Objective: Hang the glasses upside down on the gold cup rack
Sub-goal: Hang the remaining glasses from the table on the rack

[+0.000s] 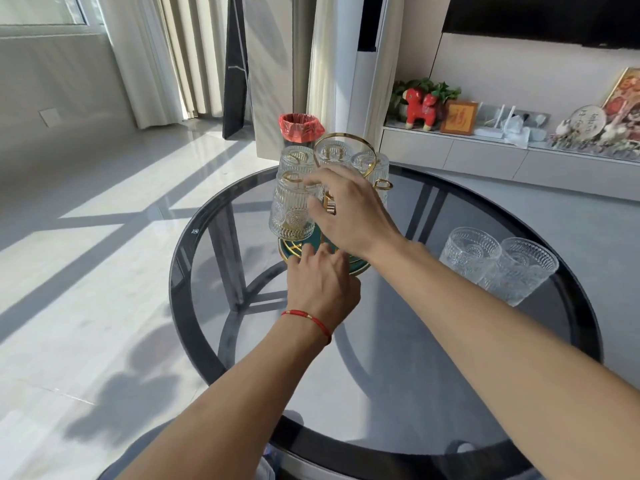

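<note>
Glasses first: four of them were already hanging upside down on the gold cup rack, which sat on its green, gold-rimmed base toward the far side of the round smoked-glass worktop. I could see the nearest hung glass at the front left of the rack, and the other three behind it under the gold ring handle: back-left glass, middle glass, and right-hand glass.

My right hand was up at the rack just beside that nearest glass, fingers spread loose and partly curled. Honestly I couldn't tell whether they were actually gripping the glass or the rack stem behind it, since the hand blocked that spot. My left hand, the one with the red string bracelet on the wrist, was lower down with its fingertips resting on the near edge of the base, fingers relaxed and not wrapped around anything.

Two more glasses were standing upright on the worktop off to the right, well apart from the rack: left upright glass and right upright glass, touching or nearly touching each other.

Behind the rack on the floor was a bin with a red bag liner.
</note>
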